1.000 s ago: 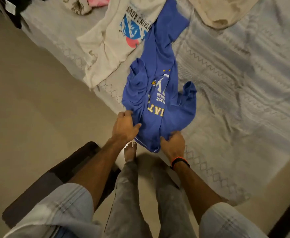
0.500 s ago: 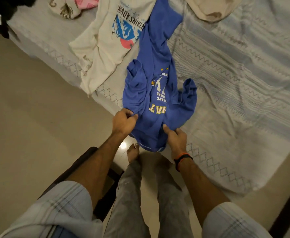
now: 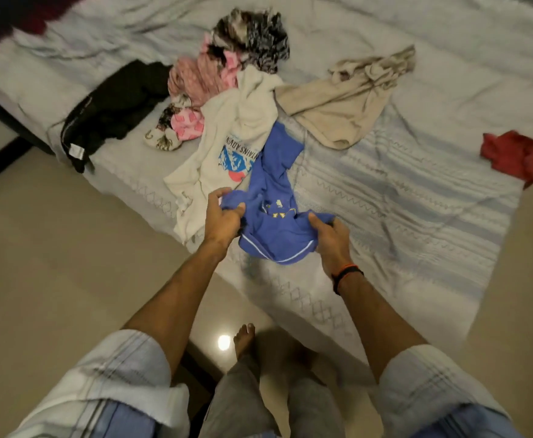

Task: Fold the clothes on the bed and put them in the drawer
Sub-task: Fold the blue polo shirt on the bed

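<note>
Both arms extended forward, hands level.
Left hand and right hand have fingers curled, gripping cloth; right wrist banded.

Bare striped bedsheet lies open right of the blue shirt, as far as the red cloth. To its left and beyond, the white shirt, beige garment and pink clothes crowd the bed.

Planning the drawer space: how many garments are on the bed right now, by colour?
Blue: 1, the blue shirt, held by both hands
Cream: 1
Beige: 1
Red: 1
Black: 1
Pink or patterned heap: cannot separate, counted as 1
Total: 6
</note>
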### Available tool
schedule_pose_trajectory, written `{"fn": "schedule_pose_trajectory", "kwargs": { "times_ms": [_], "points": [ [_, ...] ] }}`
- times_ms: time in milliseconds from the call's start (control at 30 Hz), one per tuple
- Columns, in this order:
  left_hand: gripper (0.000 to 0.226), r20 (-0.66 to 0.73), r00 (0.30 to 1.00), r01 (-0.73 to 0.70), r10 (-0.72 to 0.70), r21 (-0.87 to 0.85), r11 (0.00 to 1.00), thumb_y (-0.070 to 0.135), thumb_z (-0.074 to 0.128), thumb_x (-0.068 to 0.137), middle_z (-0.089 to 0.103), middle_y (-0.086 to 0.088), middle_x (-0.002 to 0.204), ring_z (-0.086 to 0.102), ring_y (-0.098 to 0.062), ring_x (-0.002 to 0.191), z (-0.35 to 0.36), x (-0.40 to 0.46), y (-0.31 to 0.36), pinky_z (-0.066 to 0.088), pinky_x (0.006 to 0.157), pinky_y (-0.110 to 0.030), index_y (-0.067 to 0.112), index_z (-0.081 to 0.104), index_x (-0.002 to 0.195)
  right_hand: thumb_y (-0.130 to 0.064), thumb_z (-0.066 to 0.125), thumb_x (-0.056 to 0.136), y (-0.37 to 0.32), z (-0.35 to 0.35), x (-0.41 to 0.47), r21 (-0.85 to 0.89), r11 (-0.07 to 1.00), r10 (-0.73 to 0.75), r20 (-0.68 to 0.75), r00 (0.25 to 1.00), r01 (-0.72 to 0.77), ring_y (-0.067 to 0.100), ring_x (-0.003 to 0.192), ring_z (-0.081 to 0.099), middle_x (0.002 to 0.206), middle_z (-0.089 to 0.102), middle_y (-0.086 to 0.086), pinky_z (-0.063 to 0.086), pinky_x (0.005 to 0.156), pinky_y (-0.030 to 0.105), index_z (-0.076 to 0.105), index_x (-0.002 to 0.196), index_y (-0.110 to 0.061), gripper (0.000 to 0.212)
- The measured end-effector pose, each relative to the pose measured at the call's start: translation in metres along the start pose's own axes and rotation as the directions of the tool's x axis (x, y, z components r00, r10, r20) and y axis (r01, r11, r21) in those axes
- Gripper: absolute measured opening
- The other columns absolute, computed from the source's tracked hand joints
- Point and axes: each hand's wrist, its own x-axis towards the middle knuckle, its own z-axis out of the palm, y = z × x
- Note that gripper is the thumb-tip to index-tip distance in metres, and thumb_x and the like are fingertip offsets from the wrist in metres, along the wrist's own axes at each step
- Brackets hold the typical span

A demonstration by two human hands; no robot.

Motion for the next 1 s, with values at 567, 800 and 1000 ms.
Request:
{"fn": "schedule_pose_trajectory", "kwargs": {
  "times_ms": [567,800,1000],
  "points": [
    [0.049,0.124,0.752,-0.654,0.648,0.272,0.706,-0.024,0.049,0.075,0.068,-0.017,0.110,0.064,-0.022,0.097,0.014,-0.028,0.235,0.049,0.077,-0.008,-0.007,0.065,0.117,0.006,0.051,0.079,-0.255,-0.003,-0.027,-0.323,0.699,-0.591,0.240,0.770,0.638,0.022,0.093,0.065,0.104,0.072,0.013,0.052,0.076,0.022,0.068,0.115,-0.002,0.041],
    [0.033,0.051,0.554,-0.745,0.831,0.476,0.468,-0.007,0.063,0.080,0.074,-0.009,0.106,0.068,-0.023,0.101,0.018,-0.033,0.302,0.050,0.094,-0.025,0.006,0.073,0.108,0.011,0.049,0.076,-0.331,-0.027,-0.050,-0.558,0.406,-0.833,0.100,0.544,0.724,0.020,0.088,0.066,0.095,0.075,0.009,0.039,0.076,0.007,0.075,0.099,-0.005,0.038],
    [0.010,0.058,0.414,-0.751,0.908,0.586,0.305,0.014,0.065,0.088,0.069,-0.014,0.087,0.062,-0.035,0.086,0.032,-0.044,0.359,0.039,0.070,-0.035,0.008,0.063,0.081,-0.020,0.071,0.079,-0.384,-0.053,-0.074,-0.674,0.362,-0.885,-0.030,0.465,0.645,0.023,0.068,0.064,0.066,0.070,0.002,0.043,0.058,0.024,0.075,0.070,-0.021,0.009]
  ]
}}
